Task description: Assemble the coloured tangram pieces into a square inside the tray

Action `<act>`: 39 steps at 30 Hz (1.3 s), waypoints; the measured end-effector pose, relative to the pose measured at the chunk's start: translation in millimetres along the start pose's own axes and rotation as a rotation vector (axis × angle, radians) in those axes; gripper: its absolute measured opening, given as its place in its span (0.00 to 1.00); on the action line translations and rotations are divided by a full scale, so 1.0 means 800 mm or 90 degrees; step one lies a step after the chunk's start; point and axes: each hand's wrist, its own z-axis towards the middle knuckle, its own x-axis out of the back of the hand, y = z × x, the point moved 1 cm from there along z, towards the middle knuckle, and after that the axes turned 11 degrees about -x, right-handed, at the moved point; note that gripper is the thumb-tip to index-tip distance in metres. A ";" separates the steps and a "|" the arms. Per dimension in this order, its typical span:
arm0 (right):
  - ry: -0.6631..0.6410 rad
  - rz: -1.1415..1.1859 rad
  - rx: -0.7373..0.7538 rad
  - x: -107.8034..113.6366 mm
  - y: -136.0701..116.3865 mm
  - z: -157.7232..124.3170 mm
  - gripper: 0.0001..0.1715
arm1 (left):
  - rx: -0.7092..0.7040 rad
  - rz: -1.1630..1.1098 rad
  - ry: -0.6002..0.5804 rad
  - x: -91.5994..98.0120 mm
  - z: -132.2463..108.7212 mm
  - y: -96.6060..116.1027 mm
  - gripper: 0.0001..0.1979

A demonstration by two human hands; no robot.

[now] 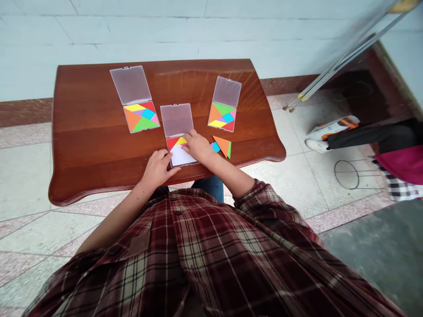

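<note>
An opened clear case (177,120) lies near the front of the table, its tray holding a red piece (171,142) and a yellow piece (180,141) over a white base (181,156). My left hand (158,166) rests at the tray's lower left edge, fingers apart, holding nothing visible. My right hand (197,145) is over the tray's right side, fingertips on the yellow piece. Right of it lie loose pieces: an orange triangle (222,144), a green one (229,150) and a blue square (216,147), with a purple bit partly hidden by my hand.
Two opened cases with full multicoloured trays (142,117) (222,117) lie at the back left and right of the wooden table (89,132). Crutches (327,75) lean at the right wall. A seated person's leg (357,134) and a wire ring (346,175) are at the right.
</note>
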 end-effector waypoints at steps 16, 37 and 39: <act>-0.004 -0.178 0.106 0.002 0.016 0.005 0.23 | 0.002 -0.019 -0.009 0.004 0.002 0.003 0.22; -0.009 0.075 0.093 0.036 0.021 0.013 0.17 | 0.002 -0.018 0.002 0.002 0.001 -0.001 0.24; -0.005 0.085 0.078 0.041 0.030 0.015 0.16 | 0.003 -0.024 0.002 0.001 0.001 -0.002 0.24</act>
